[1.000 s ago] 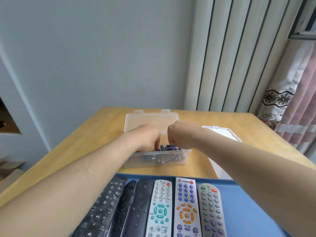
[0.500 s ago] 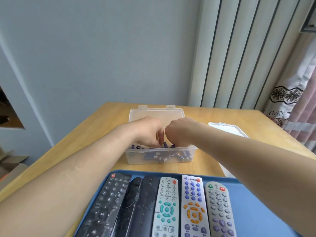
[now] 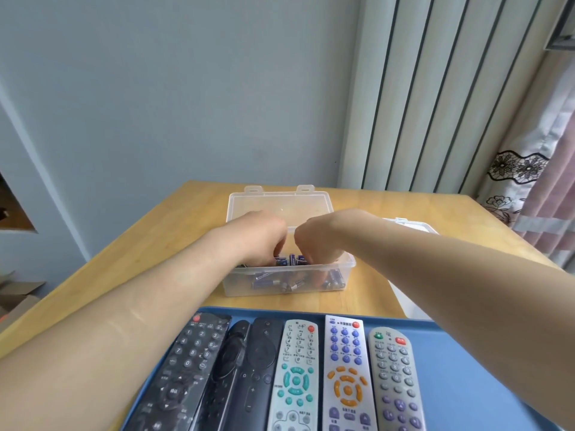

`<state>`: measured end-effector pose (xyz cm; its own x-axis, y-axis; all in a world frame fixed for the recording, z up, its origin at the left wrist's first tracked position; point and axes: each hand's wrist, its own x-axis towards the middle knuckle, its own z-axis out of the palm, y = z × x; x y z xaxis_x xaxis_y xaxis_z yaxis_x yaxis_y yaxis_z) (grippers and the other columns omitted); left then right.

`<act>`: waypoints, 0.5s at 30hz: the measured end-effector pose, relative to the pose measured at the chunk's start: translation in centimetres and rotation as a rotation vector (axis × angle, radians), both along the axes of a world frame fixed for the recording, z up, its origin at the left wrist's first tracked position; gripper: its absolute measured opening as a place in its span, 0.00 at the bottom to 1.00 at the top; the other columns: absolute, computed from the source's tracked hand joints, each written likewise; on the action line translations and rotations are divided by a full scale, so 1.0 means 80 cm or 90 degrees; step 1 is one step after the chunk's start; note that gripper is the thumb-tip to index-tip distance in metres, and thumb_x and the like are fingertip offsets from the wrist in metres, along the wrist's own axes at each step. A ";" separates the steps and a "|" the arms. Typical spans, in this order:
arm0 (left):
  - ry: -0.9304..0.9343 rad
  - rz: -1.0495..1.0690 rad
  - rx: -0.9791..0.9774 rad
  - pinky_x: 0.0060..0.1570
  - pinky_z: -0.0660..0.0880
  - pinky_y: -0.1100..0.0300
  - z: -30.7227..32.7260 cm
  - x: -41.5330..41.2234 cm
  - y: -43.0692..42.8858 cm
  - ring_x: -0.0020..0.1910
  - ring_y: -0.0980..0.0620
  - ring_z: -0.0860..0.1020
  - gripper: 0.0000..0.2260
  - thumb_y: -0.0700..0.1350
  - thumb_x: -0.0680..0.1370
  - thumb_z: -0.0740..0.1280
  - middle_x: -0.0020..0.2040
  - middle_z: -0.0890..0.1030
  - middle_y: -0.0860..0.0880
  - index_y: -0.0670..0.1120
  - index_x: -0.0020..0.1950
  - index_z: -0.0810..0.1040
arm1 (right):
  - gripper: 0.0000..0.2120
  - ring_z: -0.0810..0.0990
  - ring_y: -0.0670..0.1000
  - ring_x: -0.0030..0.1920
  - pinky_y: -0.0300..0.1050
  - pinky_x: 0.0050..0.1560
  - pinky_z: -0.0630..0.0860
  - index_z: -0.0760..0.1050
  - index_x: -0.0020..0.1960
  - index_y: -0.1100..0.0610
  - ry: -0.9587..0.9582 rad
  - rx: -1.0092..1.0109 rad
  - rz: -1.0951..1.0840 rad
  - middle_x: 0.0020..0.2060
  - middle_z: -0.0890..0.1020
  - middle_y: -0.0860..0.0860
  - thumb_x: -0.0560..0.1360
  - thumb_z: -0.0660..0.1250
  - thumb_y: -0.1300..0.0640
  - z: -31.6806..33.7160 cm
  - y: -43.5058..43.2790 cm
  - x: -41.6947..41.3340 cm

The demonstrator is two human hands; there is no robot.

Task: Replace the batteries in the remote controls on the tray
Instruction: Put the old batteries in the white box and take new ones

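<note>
A pale blue-grey wall (image 3: 186,104) and vertical blinds (image 3: 420,104) stand behind a wooden worktop (image 3: 161,244). The left hand (image 3: 258,241) and right hand (image 3: 317,241) are side by side, almost touching. Their knuckles are up and their fingers curl down among the loose batteries (image 3: 292,259). The backs of the hands hide the fingertips, so I cannot tell whether either one has actually pinched a battery.

The batteries lie in a heap in a clear box (image 3: 236,286) whose lid (image 3: 280,203) stands open behind it. The box looks light, so it would be best to steady its rim with one hand while the other picks. Take cells of one size, then lift straight up so nothing catches the wall.

Just in front of the box, six remote controls (image 3: 295,377) lie face up in a row on the blue tray (image 3: 466,368). Their battery covers are presumably underneath, so each will need turning over. A second box (image 3: 413,225) sits to the right, partly hidden by the arm.
</note>
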<state>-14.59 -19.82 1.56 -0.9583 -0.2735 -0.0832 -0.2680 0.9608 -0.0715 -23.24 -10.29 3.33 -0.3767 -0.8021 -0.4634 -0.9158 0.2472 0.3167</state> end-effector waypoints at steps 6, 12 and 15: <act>-0.056 -0.044 -0.141 0.27 0.68 0.60 0.007 -0.003 0.016 0.28 0.52 0.68 0.09 0.35 0.74 0.64 0.32 0.71 0.49 0.44 0.35 0.73 | 0.16 0.72 0.53 0.36 0.42 0.38 0.69 0.74 0.33 0.59 0.010 -0.105 0.008 0.31 0.74 0.51 0.77 0.65 0.52 -0.009 0.006 -0.007; -0.021 -0.014 -0.103 0.26 0.64 0.61 0.014 0.003 0.014 0.27 0.49 0.68 0.11 0.41 0.71 0.67 0.27 0.69 0.49 0.46 0.30 0.71 | 0.07 0.80 0.47 0.33 0.34 0.31 0.74 0.80 0.50 0.64 -0.639 -0.469 -0.265 0.40 0.85 0.55 0.77 0.65 0.61 0.002 0.048 -0.013; 0.185 0.064 0.131 0.30 0.68 0.63 0.031 0.012 0.012 0.29 0.52 0.74 0.05 0.43 0.69 0.69 0.27 0.76 0.49 0.45 0.33 0.78 | 0.06 0.81 0.48 0.35 0.34 0.34 0.76 0.78 0.53 0.64 -1.067 -0.561 -0.358 0.40 0.82 0.56 0.79 0.63 0.64 0.005 0.082 -0.004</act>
<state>-13.59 -18.85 4.07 -0.9192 -0.3736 0.1246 -0.3428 0.9148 0.2137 -23.56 -3.73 3.69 -0.3101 -0.9350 -0.1720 0.1105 0.1442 -0.9834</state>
